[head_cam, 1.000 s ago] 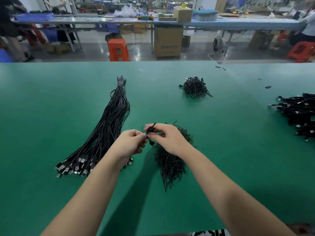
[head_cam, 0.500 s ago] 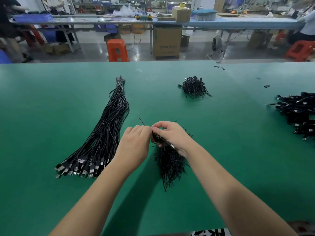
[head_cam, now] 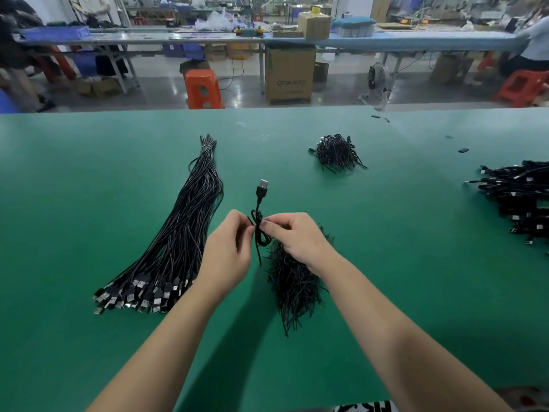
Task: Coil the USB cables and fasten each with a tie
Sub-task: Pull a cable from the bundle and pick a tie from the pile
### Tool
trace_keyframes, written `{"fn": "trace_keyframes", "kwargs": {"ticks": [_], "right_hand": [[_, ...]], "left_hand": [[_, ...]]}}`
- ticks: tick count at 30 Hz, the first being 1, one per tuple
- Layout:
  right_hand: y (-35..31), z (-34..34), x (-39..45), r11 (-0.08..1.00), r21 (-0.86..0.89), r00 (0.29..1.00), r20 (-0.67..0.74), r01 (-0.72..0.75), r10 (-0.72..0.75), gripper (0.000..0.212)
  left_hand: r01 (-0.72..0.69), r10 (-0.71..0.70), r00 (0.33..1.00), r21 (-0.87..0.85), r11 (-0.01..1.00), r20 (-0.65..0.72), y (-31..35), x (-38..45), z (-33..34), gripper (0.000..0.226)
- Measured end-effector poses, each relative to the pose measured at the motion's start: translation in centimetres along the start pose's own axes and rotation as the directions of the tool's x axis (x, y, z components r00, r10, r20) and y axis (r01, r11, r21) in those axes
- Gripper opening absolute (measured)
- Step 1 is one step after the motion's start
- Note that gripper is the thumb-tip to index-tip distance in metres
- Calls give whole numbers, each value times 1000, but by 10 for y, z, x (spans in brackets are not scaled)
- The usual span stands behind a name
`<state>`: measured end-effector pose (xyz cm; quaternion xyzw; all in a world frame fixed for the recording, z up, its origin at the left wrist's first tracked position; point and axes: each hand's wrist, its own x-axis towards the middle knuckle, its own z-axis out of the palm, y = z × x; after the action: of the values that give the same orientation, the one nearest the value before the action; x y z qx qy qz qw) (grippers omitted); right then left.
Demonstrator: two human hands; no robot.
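both hands over the green table mat (head_cam: pixel 89 203), pinching a small coiled black usb cable (head_cam: pixel 259 230) between them. left hand (head_cam: pixel 228 251) grips its left side with curled fingers, right hand (head_cam: pixel 292 236) pinches the right side with thumb and forefinger. silver usb plug (head_cam: pixel 263 184) sticks up past the fingertips, a loose tail hangs below. can't tell if a tie is on it. under the right wrist: heap of thin black ties (head_cam: pixel 294 286). just left of the left hand: long bundle of straight black cables (head_cam: pixel 178 239), plugs at the near end. beyond the right hand: smaller black tie heap (head_cam: pixel 337 153). far right at the mat edge: pile of black cables (head_cam: pixel 520 197). bare mat between piles. past the far edge: orange plastic stool (head_cam: pixel 203 89), cardboard box (head_cam: pixel 289 74), long workbench (head_cam: pixel 386 41).
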<state>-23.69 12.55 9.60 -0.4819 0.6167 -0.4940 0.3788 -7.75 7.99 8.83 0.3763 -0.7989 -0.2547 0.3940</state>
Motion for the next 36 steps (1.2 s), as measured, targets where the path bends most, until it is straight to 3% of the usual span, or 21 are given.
{"fn": "trace_keyframes", "kwargs": {"ticks": [3, 6, 9, 11, 13, 14, 15, 17, 18, 20, 23, 25, 27, 29, 32, 34, 36], "right_hand": [[4, 2, -2, 987, 127, 992, 93, -100, 89, 18], [3, 2, 0, 972, 139, 979, 99, -191, 178, 12], [3, 2, 1, 955, 194, 973, 93, -225, 211, 4], [5, 3, 1, 948, 244, 977, 102, -206, 186, 11], [5, 3, 1, 937, 298, 978, 151, -181, 141, 22], [4, 2, 0, 934, 315, 977, 179, -168, 116, 25], [3, 1, -1, 937, 315, 976, 196, -150, 90, 27], [1, 1, -3, 963, 252, 982, 185, -97, 50, 21], [0, 1, -3, 975, 210, 987, 155, -71, 38, 16], [0, 0, -2, 992, 126, 998, 68, -28, 20, 7], [2, -1, -1, 999, 46, 1000, 24, -15, 14, 8], [4, 1, 0, 997, 61, 998, 24, -56, 54, 14], [3, 4, 0, 991, 78, 994, 12, -112, 112, 21], [3, 7, 0, 983, 101, 988, -17, -151, 153, 21], [4, 10, 0, 979, 116, 984, -38, -167, 172, 15], [4, 10, -1, 981, 85, 984, -24, -176, 179, 11], [5, 10, -1, 970, 129, 978, 7, -206, 207, 17]], "left_hand": [[-186, 194, 981, 259, 948, -7, 0, -1, 0, 11], [-405, 430, 901, 478, 780, 60, -5, 0, -3, 16], [-460, 489, 867, 536, 708, 98, -9, -1, -4, 21], [-356, 367, 928, 430, 829, 61, -7, -4, -5, 13], [-111, 113, 994, 209, 972, 0, -4, -3, -6, 13], [26, -25, 1000, 89, 996, -2, -4, -1, -6, 15], [173, -172, 985, -49, 984, 26, -4, 1, -7, 16], [443, -408, 896, -367, 818, 172, -1, 5, -7, 18], [521, -459, 853, -464, 716, 250, 1, 6, -7, 19], [550, -459, 835, -495, 673, 304, 3, 6, -7, 20], [447, -390, 894, -403, 798, 220, 5, 4, -4, 16], [287, -260, 955, -223, 931, 144, 4, 2, -4, 15], [83, -80, 993, -34, 996, 86, 3, -1, -3, 17], [-107, 97, 993, 190, 976, 64, 1, -3, -2, 16], [-396, 379, 916, 465, 792, 133, -7, -4, 0, 20], [-458, 448, 881, 505, 732, 150, -10, -5, 0, 20], [-460, 467, 876, 500, 733, 121, -12, -5, 0, 23]]}}
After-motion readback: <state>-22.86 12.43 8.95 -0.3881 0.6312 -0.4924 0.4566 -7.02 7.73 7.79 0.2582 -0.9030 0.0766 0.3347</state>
